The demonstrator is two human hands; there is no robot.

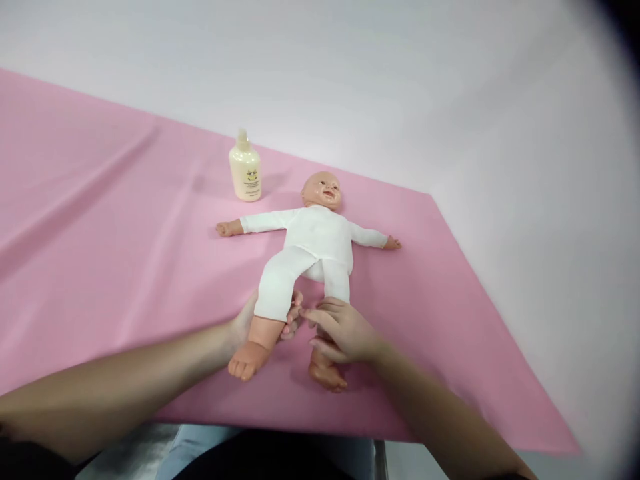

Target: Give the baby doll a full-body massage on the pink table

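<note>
A baby doll (320, 233) with a white cloth body lies on its back, arms spread, feet pointing towards me. My left hand (293, 316) is wrapped under the doll's leg on the left side, with fingertips showing on the inner side of the calf. That leg seems slightly raised. Over the lower part of the other leg lies my right hand (343, 329), its fingers curled round the shin just above the foot. The palm of my left hand is hidden behind the doll's leg.
A cream pump bottle (246, 175) stands upright beyond the doll's arm on the left. Pink cloth (140, 267) with several creases covers the table, its front edge close to my lap. A white surface (525, 200) extends behind and to the right.
</note>
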